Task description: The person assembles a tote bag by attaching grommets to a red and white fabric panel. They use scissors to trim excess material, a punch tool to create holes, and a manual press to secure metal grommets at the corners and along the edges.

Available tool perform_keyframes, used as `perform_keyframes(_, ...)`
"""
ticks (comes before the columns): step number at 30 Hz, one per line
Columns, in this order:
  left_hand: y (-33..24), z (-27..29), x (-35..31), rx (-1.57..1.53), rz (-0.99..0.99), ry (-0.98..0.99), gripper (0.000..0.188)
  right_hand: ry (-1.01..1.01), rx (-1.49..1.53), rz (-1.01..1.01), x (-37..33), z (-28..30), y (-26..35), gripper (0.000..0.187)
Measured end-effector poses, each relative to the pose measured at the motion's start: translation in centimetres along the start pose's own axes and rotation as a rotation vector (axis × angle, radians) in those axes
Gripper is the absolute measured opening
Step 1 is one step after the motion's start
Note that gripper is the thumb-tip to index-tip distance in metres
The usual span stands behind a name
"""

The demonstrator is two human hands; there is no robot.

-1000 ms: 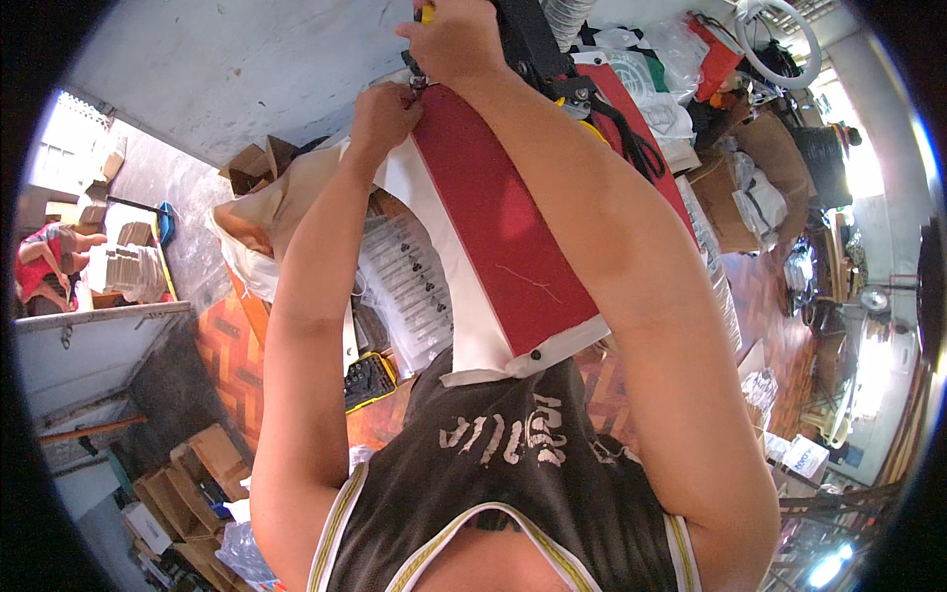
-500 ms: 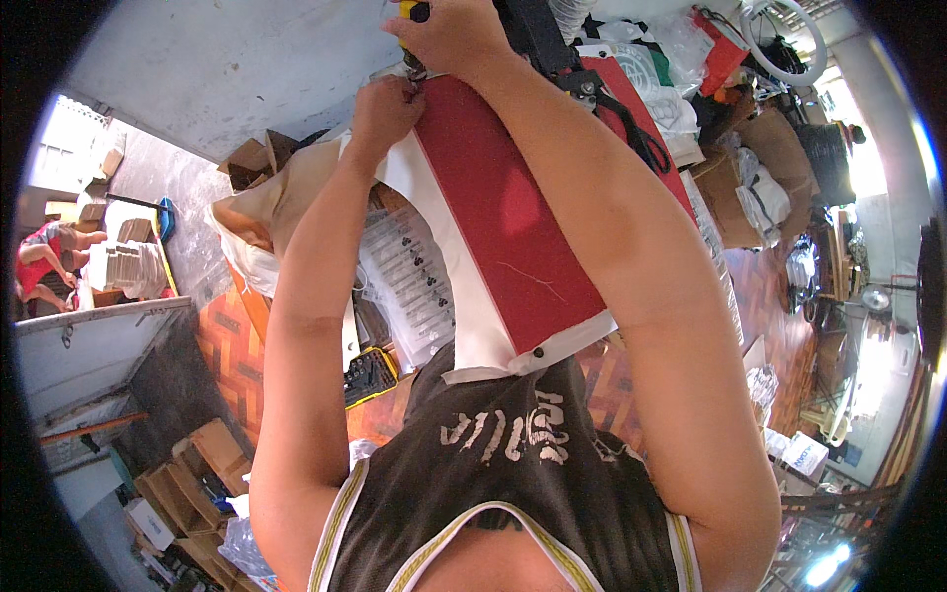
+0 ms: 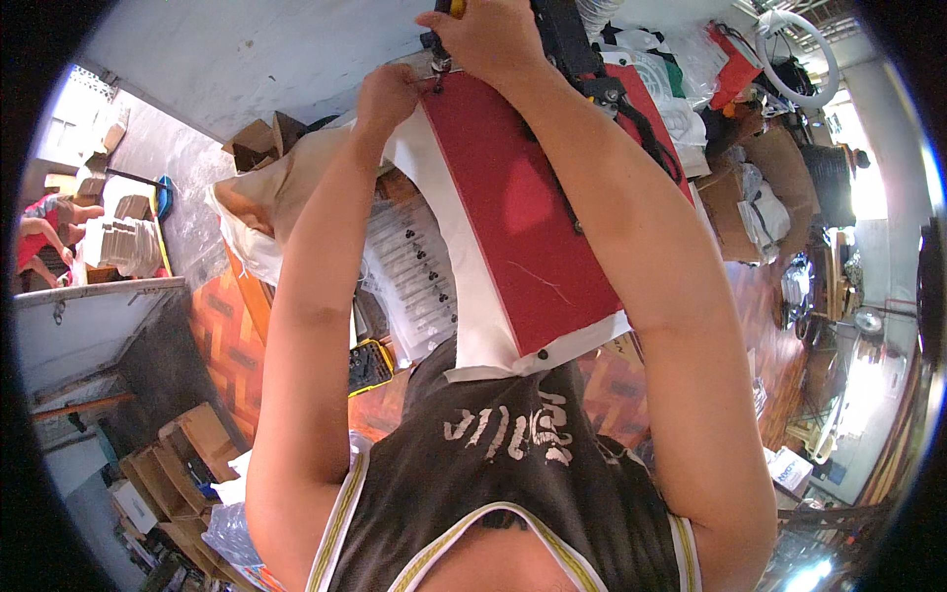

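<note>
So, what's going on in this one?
A person is working at the far end of a red panel with a white strip along its left side. The right hand grips a yellow-and-black tool, its tip down by the far-left corner. The left hand is at that same corner; whether it pinches anything is unclear. At the near end, by the person's shirt, sits a small black fastener.

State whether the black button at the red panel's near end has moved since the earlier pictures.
No: no visible shift. The black button sits just off the same near-left corner of the red panel.
</note>
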State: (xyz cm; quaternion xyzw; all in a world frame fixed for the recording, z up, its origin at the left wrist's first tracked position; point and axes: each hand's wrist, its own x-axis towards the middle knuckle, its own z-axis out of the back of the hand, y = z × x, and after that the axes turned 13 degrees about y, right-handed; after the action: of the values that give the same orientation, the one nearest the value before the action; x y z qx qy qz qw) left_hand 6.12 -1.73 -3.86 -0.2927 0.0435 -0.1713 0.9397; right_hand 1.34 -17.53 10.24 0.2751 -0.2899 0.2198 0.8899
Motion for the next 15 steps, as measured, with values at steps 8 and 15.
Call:
perform_keyframes(8,0.1,0.7,1.2,0.127,0.019,0.043,0.031,-0.023,0.022,0.082,0.9,-0.4,-1.6,0.021)
perform_keyframes(15,1.4,1.0,1.5,0.029,-0.231,0.009,0.023,-0.144,-0.021,0.172,1.6,-1.4,-2.5,0.024)
